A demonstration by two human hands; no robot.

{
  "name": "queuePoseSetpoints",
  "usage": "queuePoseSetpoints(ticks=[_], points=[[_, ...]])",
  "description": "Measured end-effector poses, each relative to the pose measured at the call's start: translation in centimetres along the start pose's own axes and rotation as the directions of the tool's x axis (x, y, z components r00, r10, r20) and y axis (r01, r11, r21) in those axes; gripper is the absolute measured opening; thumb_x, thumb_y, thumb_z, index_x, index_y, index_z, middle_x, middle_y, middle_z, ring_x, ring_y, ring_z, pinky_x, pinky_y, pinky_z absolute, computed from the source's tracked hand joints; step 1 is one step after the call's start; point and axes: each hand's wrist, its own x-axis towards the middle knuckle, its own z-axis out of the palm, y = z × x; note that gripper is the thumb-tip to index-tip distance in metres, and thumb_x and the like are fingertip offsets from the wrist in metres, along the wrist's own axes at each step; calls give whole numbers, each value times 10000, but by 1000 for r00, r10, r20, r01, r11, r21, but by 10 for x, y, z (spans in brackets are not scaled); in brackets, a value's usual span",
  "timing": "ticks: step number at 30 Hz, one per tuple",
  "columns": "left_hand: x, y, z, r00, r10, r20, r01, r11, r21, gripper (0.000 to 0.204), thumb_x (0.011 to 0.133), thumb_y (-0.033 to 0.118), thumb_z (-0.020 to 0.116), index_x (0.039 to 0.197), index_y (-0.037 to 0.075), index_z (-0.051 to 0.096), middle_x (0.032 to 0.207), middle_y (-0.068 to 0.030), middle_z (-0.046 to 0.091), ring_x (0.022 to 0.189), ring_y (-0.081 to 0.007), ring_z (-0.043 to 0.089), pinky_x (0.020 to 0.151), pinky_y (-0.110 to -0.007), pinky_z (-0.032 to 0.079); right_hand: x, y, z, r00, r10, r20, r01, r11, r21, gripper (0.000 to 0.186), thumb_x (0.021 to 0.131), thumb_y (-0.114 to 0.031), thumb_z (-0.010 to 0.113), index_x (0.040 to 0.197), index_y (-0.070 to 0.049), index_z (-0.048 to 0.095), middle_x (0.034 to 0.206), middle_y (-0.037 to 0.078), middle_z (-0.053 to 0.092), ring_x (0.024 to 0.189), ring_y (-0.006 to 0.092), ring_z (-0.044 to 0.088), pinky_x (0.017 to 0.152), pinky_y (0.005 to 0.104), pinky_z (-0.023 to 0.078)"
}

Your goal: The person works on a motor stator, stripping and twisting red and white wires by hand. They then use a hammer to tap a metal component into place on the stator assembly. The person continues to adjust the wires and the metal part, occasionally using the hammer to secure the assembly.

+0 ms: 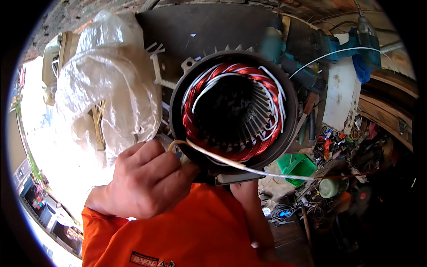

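A motor stator (175,113) in a dark round housing faces me. Its ring of red copper windings (189,129) is bound with white cord, and thin white sleeved leads (280,95) lie along the inside. My left hand (144,178) is closed at the housing's lower left side, its fingers curled around the end of a pale sleeved cord (218,158). From there the cord loops over the rim and runs right, past the housing, where its white part meets a thin red wire. Below the housing, my right hand (245,189) is partly covered by it; the fingers are hidden.
A crumpled clear plastic bag (111,75) stands at the left. Teal power tools (307,75) lie at the back right, near a white board (340,95). Lower right are a green plastic container (297,167), a pale green round object (329,188) and cluttered wires and parts.
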Motion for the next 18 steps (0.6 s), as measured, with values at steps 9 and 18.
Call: queuePoseSetpoints(ticks=[9,18], points=[[-3,17,3,974,-225,-20,218,961,-169,182,651,12,706,820,52,651,723,-44,551,611,-211,531,502,-331,415,8,6,-28,987,33,160,-46,996,74,109,775,-42,652,856,29,638,820,197,649,792,388,630,700,434,491],[-13,31,18,945,-299,-136,264,937,-231,148,669,31,703,805,62,656,729,-40,552,639,-214,533,546,-329,405,4,38,-78,940,340,38,-341,921,186,94,832,-59,671,901,4,658,770,88,654,678,151,624,633,289,490]])
